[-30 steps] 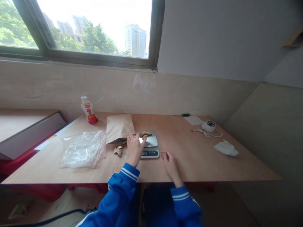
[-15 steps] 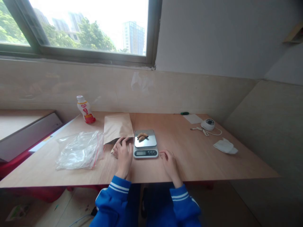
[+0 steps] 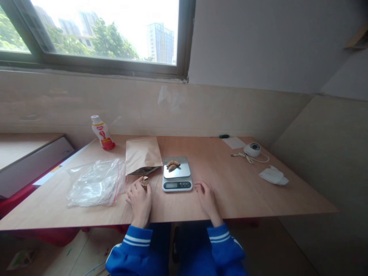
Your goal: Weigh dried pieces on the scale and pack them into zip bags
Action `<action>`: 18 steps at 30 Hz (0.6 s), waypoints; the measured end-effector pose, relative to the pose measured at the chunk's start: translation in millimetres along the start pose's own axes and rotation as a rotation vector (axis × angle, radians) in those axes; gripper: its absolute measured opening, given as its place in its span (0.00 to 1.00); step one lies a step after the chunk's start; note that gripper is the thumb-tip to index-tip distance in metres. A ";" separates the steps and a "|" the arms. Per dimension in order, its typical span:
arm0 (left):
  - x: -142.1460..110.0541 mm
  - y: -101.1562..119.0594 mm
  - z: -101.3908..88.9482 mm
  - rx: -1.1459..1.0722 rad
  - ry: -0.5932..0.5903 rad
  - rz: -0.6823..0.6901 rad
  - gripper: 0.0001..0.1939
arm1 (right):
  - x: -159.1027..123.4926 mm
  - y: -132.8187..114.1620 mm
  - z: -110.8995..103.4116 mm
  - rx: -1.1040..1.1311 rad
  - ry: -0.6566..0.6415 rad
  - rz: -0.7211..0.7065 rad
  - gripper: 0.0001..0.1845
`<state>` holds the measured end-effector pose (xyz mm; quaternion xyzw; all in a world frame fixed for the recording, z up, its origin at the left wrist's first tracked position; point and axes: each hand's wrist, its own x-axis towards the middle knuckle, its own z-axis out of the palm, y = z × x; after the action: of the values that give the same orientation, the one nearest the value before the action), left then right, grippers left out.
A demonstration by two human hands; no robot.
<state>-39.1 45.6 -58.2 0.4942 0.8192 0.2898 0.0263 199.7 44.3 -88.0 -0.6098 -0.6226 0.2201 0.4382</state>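
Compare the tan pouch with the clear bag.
The tan pouch is opaque; the clear bag is see-through. The pouch looks fairly smooth, the bag crumpled. The pouch's near end gapes, showing a dark inside; the bag is edged in red on its right. Both lie on the table, left of the scale.

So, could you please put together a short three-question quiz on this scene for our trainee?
1. Multiple choice: what lies on the pan of the scale?
A) a folded cloth
B) a few brown pieces
C) a green-handled tool

2. True or false: the right hand is gripping the bottle.

3. Fill the gap: the clear plastic bag, to the left of the scale, has a ____ strip along its right-hand edge.

Key:
1. B.
2. False; it rests on the table, beside the scale.
3. Red.
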 end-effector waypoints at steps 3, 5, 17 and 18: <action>-0.9 17.4 -1.1 -0.143 0.045 0.115 0.20 | 0.3 -0.6 -0.1 -0.010 0.003 0.001 0.15; -5.8 35.4 3.0 -0.208 0.019 0.266 0.18 | 0.9 0.1 0.6 -0.018 0.008 0.001 0.15; -12.3 100.3 48.9 -0.184 -0.092 0.529 0.16 | 3.6 7.7 7.4 -0.037 0.067 -0.036 0.15; -12.4 100.3 49.0 -0.177 -0.091 0.536 0.16 | 3.7 7.6 7.3 -0.033 0.062 -0.035 0.16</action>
<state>63.1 91.8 -51.6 0.7015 0.6287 0.3345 0.0284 198.6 50.9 -97.0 -0.6123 -0.6229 0.1831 0.4510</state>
